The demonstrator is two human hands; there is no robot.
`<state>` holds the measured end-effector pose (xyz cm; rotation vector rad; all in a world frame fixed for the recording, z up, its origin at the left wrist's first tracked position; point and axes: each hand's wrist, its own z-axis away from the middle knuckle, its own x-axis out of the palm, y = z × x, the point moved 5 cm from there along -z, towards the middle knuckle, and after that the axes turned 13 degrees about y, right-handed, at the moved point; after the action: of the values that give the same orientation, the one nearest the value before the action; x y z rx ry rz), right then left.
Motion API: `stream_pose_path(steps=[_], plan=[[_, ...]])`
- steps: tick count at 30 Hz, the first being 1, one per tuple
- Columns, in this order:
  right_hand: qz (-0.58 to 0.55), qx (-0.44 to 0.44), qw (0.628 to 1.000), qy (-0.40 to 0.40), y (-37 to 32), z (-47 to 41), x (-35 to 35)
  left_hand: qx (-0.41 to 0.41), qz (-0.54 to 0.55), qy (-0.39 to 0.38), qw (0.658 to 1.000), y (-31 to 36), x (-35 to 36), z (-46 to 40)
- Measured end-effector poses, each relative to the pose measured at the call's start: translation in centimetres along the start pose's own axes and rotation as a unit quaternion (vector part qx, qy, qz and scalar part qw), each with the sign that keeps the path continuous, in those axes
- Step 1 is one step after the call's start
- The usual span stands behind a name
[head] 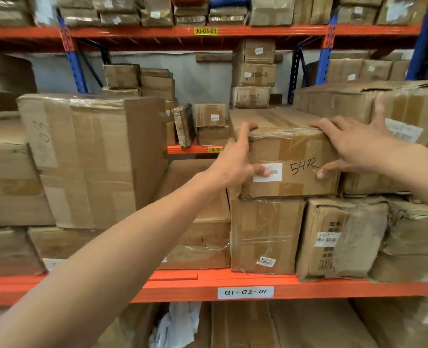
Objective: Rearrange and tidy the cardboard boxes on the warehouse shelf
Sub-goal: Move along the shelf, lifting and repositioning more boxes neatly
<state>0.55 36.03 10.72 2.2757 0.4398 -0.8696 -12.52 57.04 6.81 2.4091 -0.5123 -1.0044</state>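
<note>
A taped cardboard box marked "5472" point(295, 149) sits on top of a lower box point(265, 234) on the orange shelf point(333, 288). My left hand point(235, 159) grips the box's front left corner, fingers over the top edge and thumb on its white barcode label. At the front right corner my right hand point(353, 144) holds the box, fingers spread across the top and thumb pressed on the front face. A larger worn box point(358, 101) stands right behind and beside it.
A tall box point(92, 159) stands to the left, with a lower box point(197, 222) in the gap between. Crumpled boxes point(340, 237) fill the lower right. Small boxes point(254, 74) are stacked on the rear shelf. More boxes lie above and below.
</note>
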Motion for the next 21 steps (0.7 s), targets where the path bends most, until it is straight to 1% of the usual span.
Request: stream_pose_path(steps=[6,8,10,12,15,17,21], plan=[[-0.011,0.036,0.998,-0.056,-0.8,-1.2,-0.9,-0.002,-0.021,-0.016,1.0,0.0,-1.9,1.7],[-0.025,0.021,0.998,-0.045,-1.9,-2.0,-1.5,-0.01,-0.015,-0.001,1.0,-0.6,-3.2,3.5],[-0.066,-0.011,0.998,-0.007,-3.9,-3.1,-2.7,-0.03,-0.022,0.016,0.999,-1.7,-4.8,5.5],[-0.122,-0.056,0.991,0.023,-6.5,-4.3,-4.1,-0.077,-0.035,0.031,0.996,-3.4,-6.6,7.5],[-0.181,-0.103,0.977,0.047,-11.0,-5.7,-6.1,-0.15,-0.053,0.062,0.985,-6.2,-9.8,10.0],[-0.193,-0.129,0.971,0.049,-14.1,-6.3,-7.3,-0.196,-0.058,0.098,0.974,-8.0,-12.1,11.8],[-0.212,-0.185,0.958,0.052,-19.8,-7.3,-10.4,-0.296,-0.053,0.164,0.939,-11.4,-15.8,15.2]])
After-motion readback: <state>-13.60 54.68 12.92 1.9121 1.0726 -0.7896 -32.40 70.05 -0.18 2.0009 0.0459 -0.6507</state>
